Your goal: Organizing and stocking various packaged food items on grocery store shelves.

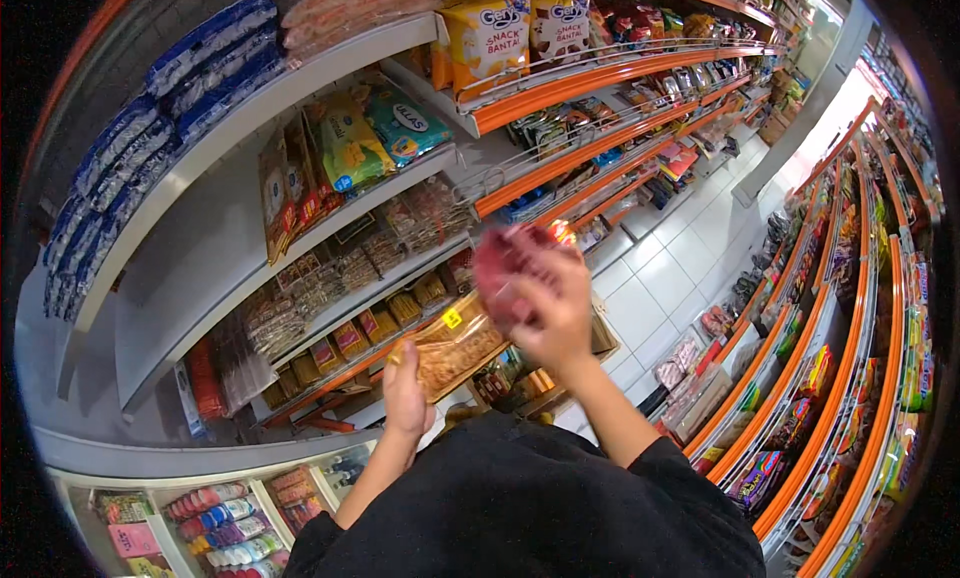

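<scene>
My left hand (406,389) grips the near end of a long, clear-fronted snack packet (454,359) with golden edges. Brown, lumpy food shows through its front, and a small yellow sticker is near its upper edge. My right hand (559,308) holds a dark red, crumpled item (504,274), probably a cloth, just above the packet's far end. Motion blurs both that item and my fingers. Whether the red item touches the packet I cannot tell. Both hands are in front of my black shirt, with the shelves beyond them.
Grey shelves (247,210) on the left carry bagged goods and upright packets. Orange-edged racks (585,83) with wire rails run along the far side. More orange racks (862,338) stand at right, across a white tiled aisle (660,285). A cardboard box (600,334) is below my right hand.
</scene>
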